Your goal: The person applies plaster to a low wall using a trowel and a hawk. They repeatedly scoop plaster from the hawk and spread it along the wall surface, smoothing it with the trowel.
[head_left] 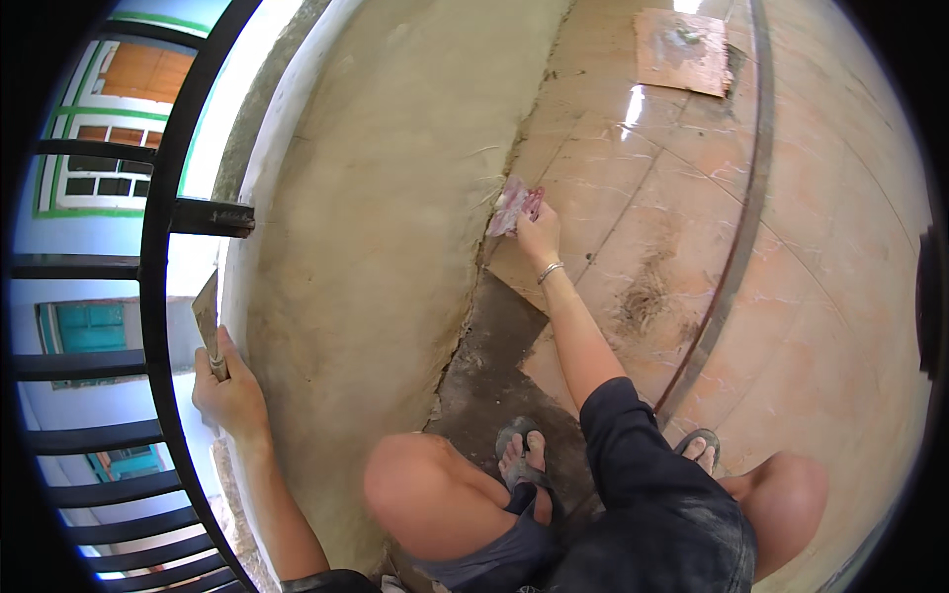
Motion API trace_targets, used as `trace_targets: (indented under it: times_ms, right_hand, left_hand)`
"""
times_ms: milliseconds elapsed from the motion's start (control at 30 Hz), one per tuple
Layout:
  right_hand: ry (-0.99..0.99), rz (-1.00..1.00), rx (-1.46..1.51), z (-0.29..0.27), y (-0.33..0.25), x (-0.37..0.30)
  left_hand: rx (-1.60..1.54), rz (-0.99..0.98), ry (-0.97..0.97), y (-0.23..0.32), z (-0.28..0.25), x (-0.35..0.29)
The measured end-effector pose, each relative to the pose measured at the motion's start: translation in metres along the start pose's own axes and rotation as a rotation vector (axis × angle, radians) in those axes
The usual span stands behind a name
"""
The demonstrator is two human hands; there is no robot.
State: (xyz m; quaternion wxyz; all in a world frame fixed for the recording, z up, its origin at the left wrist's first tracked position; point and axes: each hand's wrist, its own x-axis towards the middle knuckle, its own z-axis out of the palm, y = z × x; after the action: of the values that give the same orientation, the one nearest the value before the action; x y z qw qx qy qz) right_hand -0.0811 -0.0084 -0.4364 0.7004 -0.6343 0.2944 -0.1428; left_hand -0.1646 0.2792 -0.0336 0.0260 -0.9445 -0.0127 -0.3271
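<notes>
My left hand (231, 395) is closed around the handle of a pointed trowel (207, 314), its blade upright beside the pale wall edge and the black railing. My right hand (539, 235) reaches forward and grips a flat pinkish-red and whitish piece (511, 206); whether it is a scraper or a folded cloth I cannot make out. That piece touches or sits right at the seam where the smooth beige plastered surface (376, 217) meets the tiled floor (633, 188).
Black metal railing (158, 237) runs along the left. A square board (682, 49) with a greyish lump lies on the tiles at the far right. A long narrow bar (741, 227) stretches across the tiles. Dark bare ground (494, 346) lies near my sandalled feet.
</notes>
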Motion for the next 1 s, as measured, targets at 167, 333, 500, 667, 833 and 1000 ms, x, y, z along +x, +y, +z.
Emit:
trace_targets:
  times_ms: [167,333,500,667,833,1000]
  right_hand:
    - [-0.010,-0.061,-0.198,0.031,-0.007,0.015]
    - [-0.001,-0.005,-0.354,0.057,-0.035,0.002]
    - [-0.085,-0.023,-0.363,0.052,-0.056,0.001]
    - [0.090,-0.021,-0.154,0.035,-0.052,-0.001]
    - [-0.133,-0.082,-0.255,0.031,-0.044,-0.008]
    - [-0.041,-0.016,-0.124,0.024,-0.045,-0.010]
  left_hand:
    - [-0.138,-0.017,0.045,0.002,0.008,0.003]
    - [-0.133,-0.169,-0.079,-0.009,0.002,0.002]
    - [-0.206,-0.090,-0.064,-0.015,0.002,-0.002]
    - [-0.163,-0.104,-0.060,-0.008,0.002,-0.002]
    - [-0.192,-0.042,0.016,-0.005,0.011,-0.004]
    - [-0.201,-0.015,-0.013,-0.010,0.010,-0.001]
